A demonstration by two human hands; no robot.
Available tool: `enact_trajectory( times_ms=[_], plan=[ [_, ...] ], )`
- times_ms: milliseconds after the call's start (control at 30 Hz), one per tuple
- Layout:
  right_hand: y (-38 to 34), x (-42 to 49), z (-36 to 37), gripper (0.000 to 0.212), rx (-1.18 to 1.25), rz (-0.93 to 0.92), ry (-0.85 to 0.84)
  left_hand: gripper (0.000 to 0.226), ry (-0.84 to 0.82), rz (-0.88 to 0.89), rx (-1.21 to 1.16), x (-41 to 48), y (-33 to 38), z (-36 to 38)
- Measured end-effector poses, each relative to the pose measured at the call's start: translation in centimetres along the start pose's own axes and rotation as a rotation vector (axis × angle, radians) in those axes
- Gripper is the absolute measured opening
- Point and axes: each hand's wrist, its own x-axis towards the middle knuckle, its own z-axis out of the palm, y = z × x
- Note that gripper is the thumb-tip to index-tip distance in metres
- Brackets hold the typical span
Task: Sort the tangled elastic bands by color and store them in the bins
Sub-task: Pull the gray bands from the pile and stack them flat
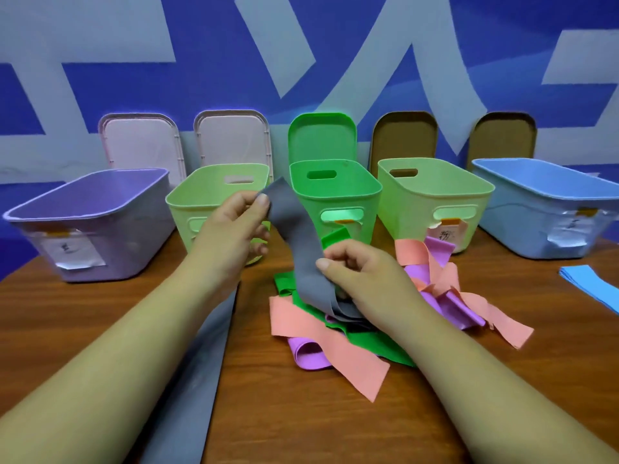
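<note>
Pinched between the left hand (231, 229) and right hand (355, 272), the grey band (294, 236) looks smooth, matt and rubbery, like the heap of bands (294, 319) under the right hand, while the table (301, 413) below shows faintly shiny wood grain and the bins (418, 212) beyond the hands are smooth plastic.

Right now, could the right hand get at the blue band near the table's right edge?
Likely yes, once freed: the right hand pinches the grey band, but the blue band lies uncovered, with only loose bands between.

Bins (371, 212) stand in a row behind the tangled bands (301, 321).
</note>
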Motion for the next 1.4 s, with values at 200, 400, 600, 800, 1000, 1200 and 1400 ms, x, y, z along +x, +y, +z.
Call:
enact_trajectory(
  times_ms=[200,400,600,800,1000,1200,1400],
  plan=[
    [-0.6,-0.8,0.3,0.011,0.059,0.008,-0.146,0.010,0.045,0.008,0.001,0.0,-1.0,-0.7],
    [-0.9,-1.7,0.7,0.014,-0.021,0.026,-0.212,0.015,0.050,0.022,0.116,-0.6,-1.5,-1.3],
    [-0.9,-1.5,0.4,0.013,-0.012,-0.006,0.025,0.024,0.003,-0.046,0.030,-1.1,-0.2,-2.2],
    [-1.5,-1.4,-0.7,0.011,-0.139,-0.054,0.277,0.027,-0.111,-0.147,-0.042,-2.5,1.4,-1.2],
    [-1.7,-1.7,-2.0,0.001,-0.236,-0.125,0.424,0.017,-0.270,-0.208,-0.027,-4.0,5.0,-0.1],
    [-2.0,-1.8,-3.2,0.014,-0.310,-0.182,0.532,0.025,-0.448,-0.169,0.004,-4.2,12.5,2.2],
    [-1.7,-1.7,-2.7,0.011,-0.269,-0.111,0.417,0.020,-0.330,-0.074,0.213,-1.9,14.6,3.5]
  ],
)
